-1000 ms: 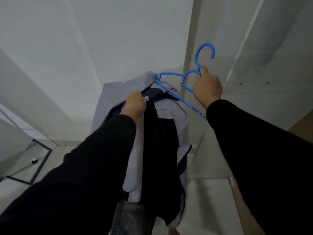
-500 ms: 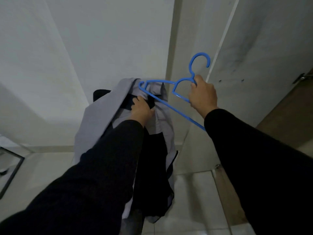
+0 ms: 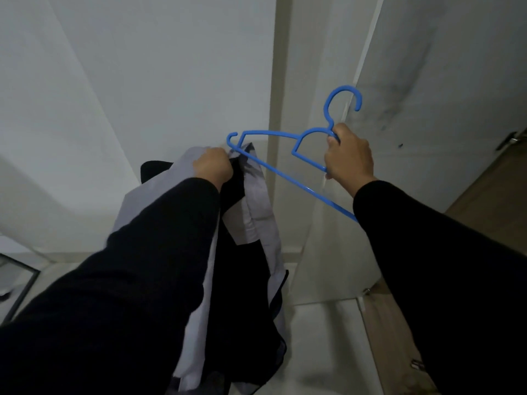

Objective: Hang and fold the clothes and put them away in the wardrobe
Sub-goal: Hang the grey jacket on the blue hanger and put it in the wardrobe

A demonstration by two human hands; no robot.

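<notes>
A: In the head view, what did each hand hold?

B: The left hand had its grip curled tight round the top of the garment, grey and black, which hung down toward the floor. The right hand had its fingers wrapped round the hanger below the hook.

A: And the hanger's far end?

B: It lay just beside the left hand, at the cloth's top edge.
</notes>
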